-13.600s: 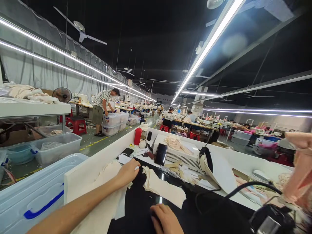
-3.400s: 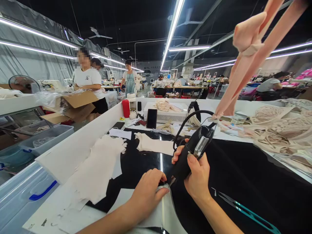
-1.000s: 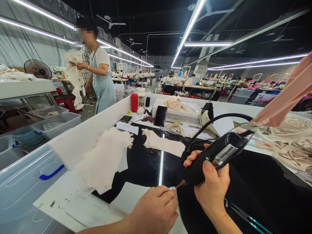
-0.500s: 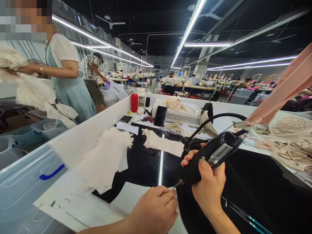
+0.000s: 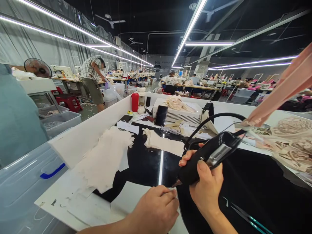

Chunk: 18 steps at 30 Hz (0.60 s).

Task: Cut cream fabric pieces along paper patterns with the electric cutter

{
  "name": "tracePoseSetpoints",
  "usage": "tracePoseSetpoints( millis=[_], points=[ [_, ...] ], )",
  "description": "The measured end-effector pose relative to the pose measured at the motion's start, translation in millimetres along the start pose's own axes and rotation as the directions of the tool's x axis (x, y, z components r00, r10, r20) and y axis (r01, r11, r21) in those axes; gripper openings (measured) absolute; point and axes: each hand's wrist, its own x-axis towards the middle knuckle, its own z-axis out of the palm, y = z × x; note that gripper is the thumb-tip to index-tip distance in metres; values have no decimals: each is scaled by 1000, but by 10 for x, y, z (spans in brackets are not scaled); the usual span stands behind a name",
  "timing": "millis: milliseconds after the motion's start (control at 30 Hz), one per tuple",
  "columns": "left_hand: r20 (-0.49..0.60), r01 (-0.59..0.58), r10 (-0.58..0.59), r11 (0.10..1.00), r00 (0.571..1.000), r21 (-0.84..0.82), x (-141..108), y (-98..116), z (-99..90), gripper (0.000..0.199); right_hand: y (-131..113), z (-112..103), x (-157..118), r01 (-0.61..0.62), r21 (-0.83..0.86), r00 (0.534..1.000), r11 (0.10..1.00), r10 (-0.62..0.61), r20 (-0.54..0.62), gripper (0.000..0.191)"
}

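My right hand (image 5: pixel 207 185) is wrapped round a black corded handheld tool (image 5: pixel 195 170) with a silver plate on its side. The tool's narrow tip points down left, at the fingertips of my left hand (image 5: pixel 156 208). Those fingers are pinched closed beside the right edge of a white sheet (image 5: pixel 129 191); what they pinch is hidden. A pink fabric strip (image 5: pixel 280 94) is tied near the tool's back end and runs up right. To the left lies a stack of cream fabric pieces (image 5: pixel 109 156), and a cream strip of fabric (image 5: pixel 163 143) is ahead on the black surface.
Teal-handled tweezers (image 5: pixel 248 217) lie at the lower right. Along the back are a phone (image 5: pixel 161 115), a red container (image 5: pixel 135 102) and a white vented box (image 5: pixel 187 112). Looped cream bands (image 5: pixel 291 143) fill the right. A person (image 5: pixel 94 79) bends over bins at left.
The nearby person in blue has moved left, mostly out of view with the cream fabric. My right hand and the tool have shifted slightly left; my left hand stays nearly in place.
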Motion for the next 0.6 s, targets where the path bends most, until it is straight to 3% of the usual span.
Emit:
tracePoseSetpoints(
  millis=[367,600],
  points=[
    [21,-30,29,999,999,33,-3,-7,-4,8,2,-12,-11,16,-72,1000,997,-15,13,27],
    [82,-51,48,998,995,36,6,-69,155,21,-97,-56,38,-99,-68,991,993,92,-95,40]
  ],
)
